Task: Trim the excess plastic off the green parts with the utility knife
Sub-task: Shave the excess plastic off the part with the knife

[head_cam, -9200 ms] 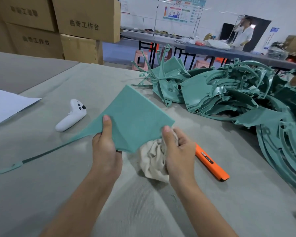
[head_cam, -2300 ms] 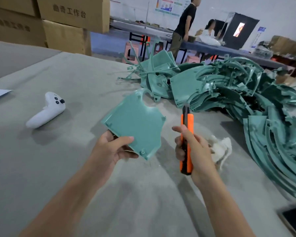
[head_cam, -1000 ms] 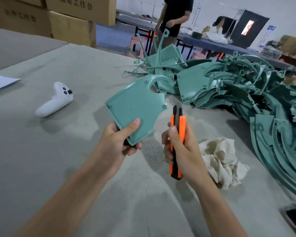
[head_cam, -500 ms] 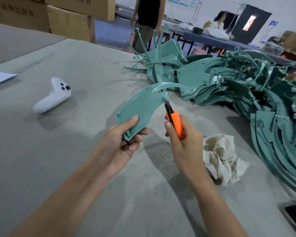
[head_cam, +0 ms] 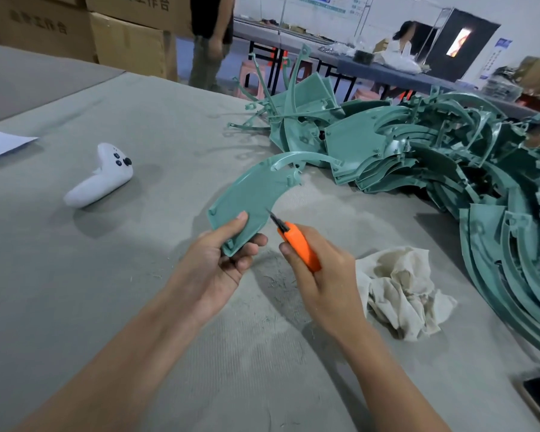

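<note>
Green part (head_cam: 253, 194): curved panel, held up off the table (head_cam: 106, 322), in front of you and slightly left of centre. Its long axis runs from the near end, in your grip, up and away, bending right into a thin arc at the far end, where small stubs stick out (probably the excess, though too small to be sure).

Left hand (head_cam: 219, 263): clamped on the near end, thumb on the upper face, fingers curled beneath.

Right hand (head_cam: 325, 275): wrapped round the orange utility knife (head_cam: 303, 247), blade out and pointing up-left. The tip sits at the part's inner, concave edge, just beyond your left fingertips; contact looks likely but you cannot confirm it.

Key relation: the edge to be trimmed faces right, toward the knife hand, and the axis leads away from you. Judgement: the stroke should run outward along that edge, away from the left fingers, which lie close to the tip.

Surroundings: rag (head_cam: 399, 288) just right of the knife hand; pile of green parts (head_cam: 449, 157) beyond and to the right; white controller (head_cam: 102, 179) well apart, left.
</note>
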A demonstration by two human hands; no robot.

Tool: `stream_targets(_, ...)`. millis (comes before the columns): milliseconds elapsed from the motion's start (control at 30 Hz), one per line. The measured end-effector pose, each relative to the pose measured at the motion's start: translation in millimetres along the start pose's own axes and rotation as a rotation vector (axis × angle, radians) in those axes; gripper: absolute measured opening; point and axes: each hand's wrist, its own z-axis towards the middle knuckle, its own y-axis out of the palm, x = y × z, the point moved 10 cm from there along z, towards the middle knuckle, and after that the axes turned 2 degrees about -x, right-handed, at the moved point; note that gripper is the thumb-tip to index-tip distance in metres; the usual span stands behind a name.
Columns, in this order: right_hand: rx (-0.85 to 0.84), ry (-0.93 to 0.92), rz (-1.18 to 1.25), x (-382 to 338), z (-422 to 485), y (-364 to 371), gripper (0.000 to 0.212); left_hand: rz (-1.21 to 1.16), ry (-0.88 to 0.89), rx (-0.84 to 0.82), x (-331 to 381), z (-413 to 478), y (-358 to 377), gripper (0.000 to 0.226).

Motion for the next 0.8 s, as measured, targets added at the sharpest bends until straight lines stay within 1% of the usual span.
stream_targets(100, 0.088, 0.080, 0.001, 12, 5, -12, 0.009, 0.056, 0.008, -0.014, 2, 0, 1, 0.021)
stream_targets(200, 0.090, 0.100, -0.007, 16, 8, -11, 0.008, 0.069, 0.015, -0.028, 2, -1, 2, 0.022)
stream_targets(400, -0.003, -0.020, -0.017, 0, 2, 5, 0.018, 0.046, 0.026, 0.024, 3, 1, -5, 0.009)
stream_targets(500, -0.039, -0.062, 0.004, -2, 4, 4, 0.019, 0.080, 0.032, 0.033, 6, 1, -7, 0.013)
stream_targets(600, -0.018, 0.002, 0.029, 11, 9, -5, 0.014, 0.123, 0.019, 0.009, 5, 0, -4, 0.018)
stream_targets(700, 0.061, 0.059, 0.031, 21, 12, -17, 0.011, 0.137, 0.023, -0.013, 4, -1, -1, 0.010)
stream_targets(733, 0.069, 0.072, 0.035, 22, 12, -17, 0.011, 0.136, 0.030, -0.015, 5, -1, 0, 0.009)
stream_targets(800, 0.045, 0.074, 0.053, 20, 9, -10, 0.010, 0.131, 0.041, -0.006, 6, -1, 0, 0.012)
